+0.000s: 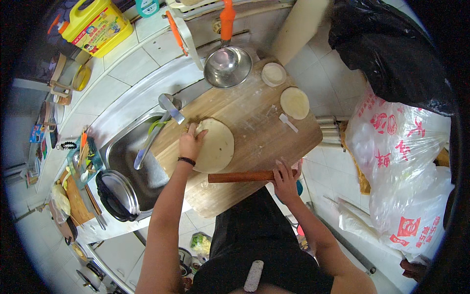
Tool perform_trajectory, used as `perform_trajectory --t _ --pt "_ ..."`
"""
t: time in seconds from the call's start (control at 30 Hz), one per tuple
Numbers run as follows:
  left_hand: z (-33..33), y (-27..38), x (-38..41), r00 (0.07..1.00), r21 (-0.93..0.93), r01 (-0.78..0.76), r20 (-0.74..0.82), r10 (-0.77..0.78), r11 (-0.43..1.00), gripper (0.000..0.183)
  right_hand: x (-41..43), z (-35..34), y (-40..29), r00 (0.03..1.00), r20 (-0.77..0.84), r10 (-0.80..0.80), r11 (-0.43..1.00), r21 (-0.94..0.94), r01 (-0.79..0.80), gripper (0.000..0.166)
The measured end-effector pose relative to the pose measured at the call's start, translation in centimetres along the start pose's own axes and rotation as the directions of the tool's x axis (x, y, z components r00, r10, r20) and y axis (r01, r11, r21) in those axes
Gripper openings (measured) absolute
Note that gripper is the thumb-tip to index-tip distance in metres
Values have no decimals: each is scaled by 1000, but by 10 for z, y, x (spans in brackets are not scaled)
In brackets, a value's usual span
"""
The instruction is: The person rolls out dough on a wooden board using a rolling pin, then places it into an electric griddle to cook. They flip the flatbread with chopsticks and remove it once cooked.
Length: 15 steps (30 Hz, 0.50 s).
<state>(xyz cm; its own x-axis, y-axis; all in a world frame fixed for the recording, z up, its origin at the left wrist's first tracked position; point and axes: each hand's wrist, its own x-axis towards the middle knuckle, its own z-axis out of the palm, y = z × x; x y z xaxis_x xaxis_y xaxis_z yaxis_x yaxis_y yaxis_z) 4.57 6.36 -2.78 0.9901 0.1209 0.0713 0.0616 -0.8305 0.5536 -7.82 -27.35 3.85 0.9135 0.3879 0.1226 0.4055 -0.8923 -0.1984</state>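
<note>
On a floured wooden board (pixel 257 128) lies a large flat round of dough (pixel 216 149). My left hand (pixel 192 141) rests at its upper left edge, thumb on the dough and fingers curled at the rim; whether they pinch it is hard to tell. My right hand (pixel 285 178) is on the right end of a brown wooden rolling pin (pixel 238 177), which lies along the near edge of the dough. A smaller dough round (pixel 295 103), a small bowl of white powder (pixel 273 74) and a white plastic scoop (pixel 288 122) are at the board's far right.
A steel bowl (pixel 228 67) stands at the board's far edge. Left of the board is a sink (pixel 150 172) with a faucet (pixel 152 141) reaching over it and a lidded pot (pixel 119 194) beside it. Plastic bags (pixel 396 158) hang at the right.
</note>
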Motion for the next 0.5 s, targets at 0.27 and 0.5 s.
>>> perform_trajectory --t 0.27,0.5 --pt "-20 -27 -29 981 268 163 -147 -127 950 43 -10 -4 9 998 -13 56 998 -2 -56 46" --pt "-42 -41 -70 906 255 332 -354 -232 908 39 -17 -2 21 991 -45 125 992 -26 -126 54"
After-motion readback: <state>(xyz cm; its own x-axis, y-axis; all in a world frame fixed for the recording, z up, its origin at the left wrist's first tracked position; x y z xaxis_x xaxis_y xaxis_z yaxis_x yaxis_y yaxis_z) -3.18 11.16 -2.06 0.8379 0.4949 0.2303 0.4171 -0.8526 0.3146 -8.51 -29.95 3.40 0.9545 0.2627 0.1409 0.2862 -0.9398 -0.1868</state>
